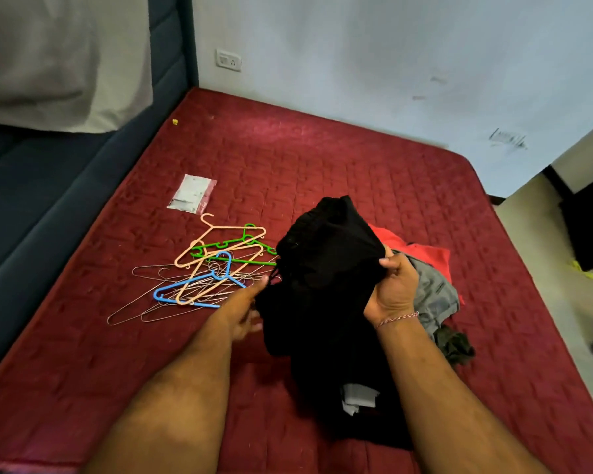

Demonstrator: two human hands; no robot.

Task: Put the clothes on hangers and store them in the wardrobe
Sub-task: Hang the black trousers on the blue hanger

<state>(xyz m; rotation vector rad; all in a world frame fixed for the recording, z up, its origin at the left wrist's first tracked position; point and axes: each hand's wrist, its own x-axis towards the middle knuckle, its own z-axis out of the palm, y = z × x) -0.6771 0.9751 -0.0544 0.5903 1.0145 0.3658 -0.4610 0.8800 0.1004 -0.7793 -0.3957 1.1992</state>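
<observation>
A black garment (326, 275) hangs bunched over the red mattress (322, 159), held up between both hands. My right hand (396, 289) grips its right side with fingers curled over the fabric. My left hand (245, 311) holds the garment's left edge, its fingertips hidden in the cloth. To the left lies a heap of hangers (206, 268): peach, green and blue plastic ones over several thin wire ones. Behind the black garment sit a red garment (421, 251), a grey one (435, 292) and a dark green one (455, 347).
A small plastic packet (192, 193) lies on the mattress beyond the hangers. A dark blue padded headboard (42, 206) with a white pillow (62, 59) runs along the left. The white wall (391, 63) backs the bed; floor (544, 254) shows at the right.
</observation>
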